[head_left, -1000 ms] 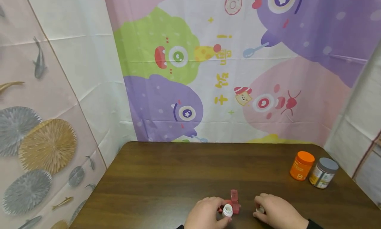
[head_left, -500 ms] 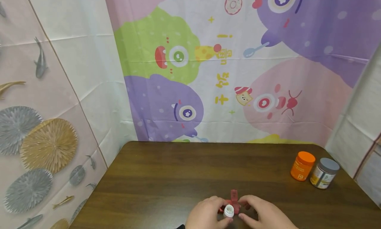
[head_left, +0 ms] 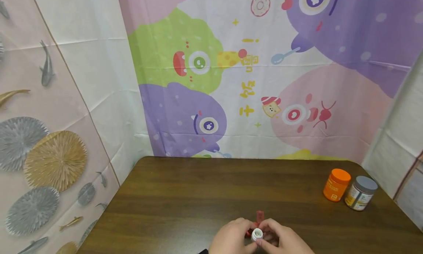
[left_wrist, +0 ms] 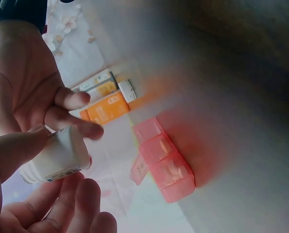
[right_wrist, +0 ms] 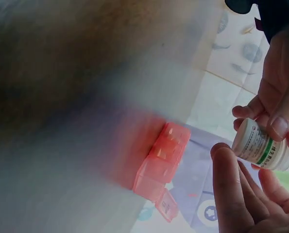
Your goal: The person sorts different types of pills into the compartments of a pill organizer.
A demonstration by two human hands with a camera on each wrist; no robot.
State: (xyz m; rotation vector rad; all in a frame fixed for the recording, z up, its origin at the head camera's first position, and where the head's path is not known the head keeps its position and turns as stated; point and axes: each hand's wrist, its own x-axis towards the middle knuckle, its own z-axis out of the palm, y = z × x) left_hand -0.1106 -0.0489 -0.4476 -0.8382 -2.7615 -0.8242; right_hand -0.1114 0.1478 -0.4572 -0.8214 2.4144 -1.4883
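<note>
My left hand (head_left: 231,236) pinches a small white pill bottle (right_wrist: 258,145) with a green band on its label. Uncapped, its mouth faces up toward the head camera. My right hand (head_left: 285,239) is right beside it, thumb and fingers extended around the bottle's side, fingertips close to its base in both wrist views. Behind the hands stands a translucent pink-red pill organizer (left_wrist: 167,167), partly hidden in the head view. One of its lids is raised, and pale pills (left_wrist: 173,171) show inside its compartments.
At the table's right side, an orange jar (head_left: 336,185) stands next to a grey-lidded jar (head_left: 361,193). A white ridged cap (left_wrist: 127,91) shows near the orange jar in the left wrist view. Printed cloth (head_left: 198,111) hangs behind the brown table (head_left: 185,195).
My right hand has moved left from the bare tabletop to the bottle. A small pale thing in its fingers a second ago is gone from them. The left hand has shifted slightly right with the bottle.
</note>
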